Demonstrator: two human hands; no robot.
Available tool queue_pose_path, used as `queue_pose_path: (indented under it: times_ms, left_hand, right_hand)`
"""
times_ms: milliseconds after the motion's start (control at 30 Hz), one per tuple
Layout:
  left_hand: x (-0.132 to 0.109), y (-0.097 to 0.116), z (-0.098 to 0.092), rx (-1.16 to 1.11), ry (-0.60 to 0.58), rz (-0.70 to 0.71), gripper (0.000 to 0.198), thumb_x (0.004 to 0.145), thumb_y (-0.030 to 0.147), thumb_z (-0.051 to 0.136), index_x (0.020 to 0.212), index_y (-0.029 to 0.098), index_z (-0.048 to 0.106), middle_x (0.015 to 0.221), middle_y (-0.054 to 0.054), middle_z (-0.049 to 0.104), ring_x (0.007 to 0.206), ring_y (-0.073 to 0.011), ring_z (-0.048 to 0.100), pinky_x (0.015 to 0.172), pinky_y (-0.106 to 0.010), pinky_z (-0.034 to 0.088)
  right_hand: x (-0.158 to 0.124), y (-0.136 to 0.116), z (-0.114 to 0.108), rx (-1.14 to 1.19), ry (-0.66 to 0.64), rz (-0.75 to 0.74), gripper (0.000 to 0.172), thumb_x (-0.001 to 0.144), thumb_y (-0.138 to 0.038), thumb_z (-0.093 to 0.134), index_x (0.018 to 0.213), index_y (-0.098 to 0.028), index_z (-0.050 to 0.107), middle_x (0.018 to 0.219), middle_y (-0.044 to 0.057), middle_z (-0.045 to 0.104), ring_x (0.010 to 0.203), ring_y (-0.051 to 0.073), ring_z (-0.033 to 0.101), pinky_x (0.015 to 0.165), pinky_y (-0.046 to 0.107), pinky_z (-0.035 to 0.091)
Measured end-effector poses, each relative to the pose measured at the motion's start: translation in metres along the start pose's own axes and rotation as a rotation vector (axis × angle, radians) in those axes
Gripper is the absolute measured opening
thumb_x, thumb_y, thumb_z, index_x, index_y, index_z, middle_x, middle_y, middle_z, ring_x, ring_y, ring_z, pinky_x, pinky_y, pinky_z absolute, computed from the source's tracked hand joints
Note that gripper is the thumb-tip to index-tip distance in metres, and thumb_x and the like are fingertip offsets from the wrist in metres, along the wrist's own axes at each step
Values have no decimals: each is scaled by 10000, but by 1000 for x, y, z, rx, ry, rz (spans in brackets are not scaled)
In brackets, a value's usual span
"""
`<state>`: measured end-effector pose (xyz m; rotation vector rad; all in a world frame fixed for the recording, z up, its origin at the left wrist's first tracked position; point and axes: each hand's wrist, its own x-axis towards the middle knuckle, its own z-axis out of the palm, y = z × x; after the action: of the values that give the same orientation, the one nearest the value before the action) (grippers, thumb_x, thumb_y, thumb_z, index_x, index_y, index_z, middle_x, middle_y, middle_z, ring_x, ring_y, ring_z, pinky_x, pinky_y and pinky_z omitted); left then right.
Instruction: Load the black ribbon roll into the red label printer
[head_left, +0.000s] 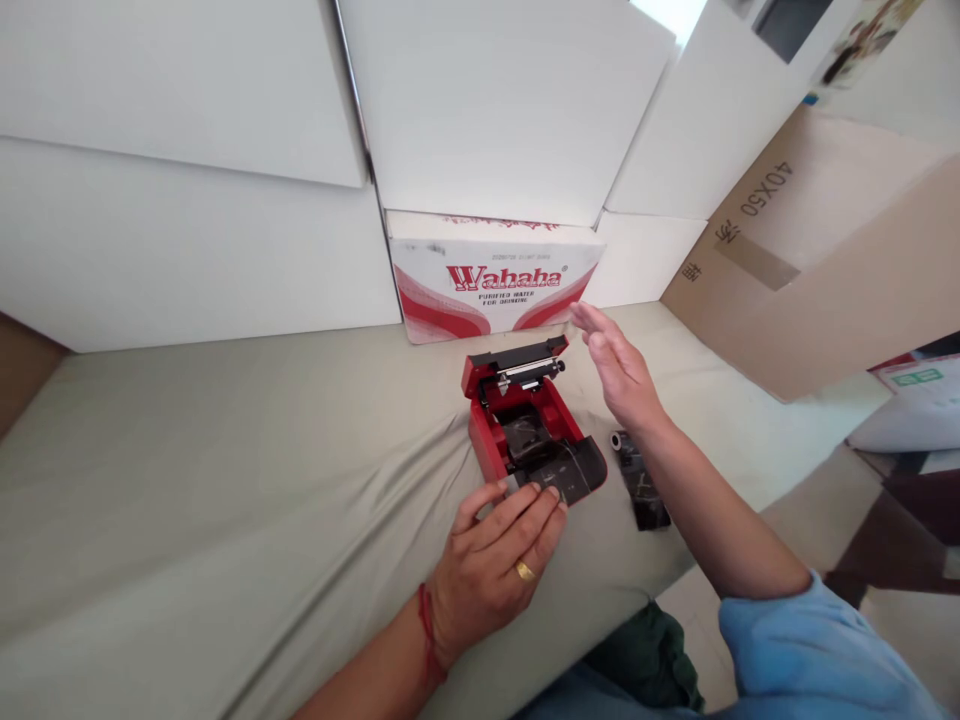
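Note:
A small red and black printer-like device sits open on a beige cloth-covered surface, its lid tipped back with a metal roller showing. My left hand, wearing a gold ring and a red wrist thread, rests on the cloth with its fingertips on the device's dark front flap. My right hand hovers flat, fingers stretched out, just right of the lid and holds nothing. A black strip with a small roll at its end lies on the cloth under my right forearm.
A white and red "Wahaha" carton stands right behind the device. White boards line the back. A brown cardboard box leans at the right. The cloth surface ends near my body at the lower right.

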<state>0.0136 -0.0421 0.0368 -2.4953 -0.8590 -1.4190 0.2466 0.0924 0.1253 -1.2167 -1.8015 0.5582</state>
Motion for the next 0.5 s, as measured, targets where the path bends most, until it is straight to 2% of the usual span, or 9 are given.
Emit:
queue_pose_path:
  times_ms: [33,100,167,233,333,500]
  left_hand:
    - [-1,0,0,0,-3,-3,320,1123,74,563,1288,193,810,1200,-49,942,1149,-187,859,1313,-387,465]
    - [-2,0,1,7,-8,-4,323,1107,74,582,1294,202,812,1194,-48,941,1160,-189,852,1342,-398,445]
    - [-3,1,2,6,-3,-7,333,1089,70,602,1308,208,812,1197,-49,939,1174,-190,844,1362,-405,430]
    - [-3,1,3,-8,7,-14,329,1078,57,615,1312,186,808,1201,-60,936,1190,-191,837,1378,-405,414]
    - [-3,2,3,-16,10,-20,322,1070,43,626,1311,163,804,1199,-72,933,1216,-192,829,1383,-400,403]
    - [-1,1,3,-30,15,-13,296,1082,38,611,1282,144,802,1191,-79,933,1211,-196,824,1407,-397,365]
  right_hand:
    - [10,0,4,20,-22,3,876,1136,-889,418,1737,-279,603,1786,132,643,1671,294,603,1412,532,466]
    - [21,-2,10,28,-61,-30,842,1140,-889,415,1593,-263,748,1658,125,758,1625,289,652,1409,520,467]
    - [20,-5,12,17,-75,-91,763,1146,-863,465,1363,-264,884,1475,107,865,1530,287,733,1379,500,503]
    - [11,-7,10,3,-60,-151,665,1166,-795,520,1218,-273,930,1343,90,912,1408,279,811,1322,482,563]
    - [-12,-9,2,-41,-41,-234,477,1219,-599,567,1226,-287,928,1305,68,925,1315,255,859,1304,479,585]
    - [-51,-7,-14,-187,-112,-352,318,1221,-364,604,1364,-297,880,1387,64,906,1392,247,834,1354,509,551]
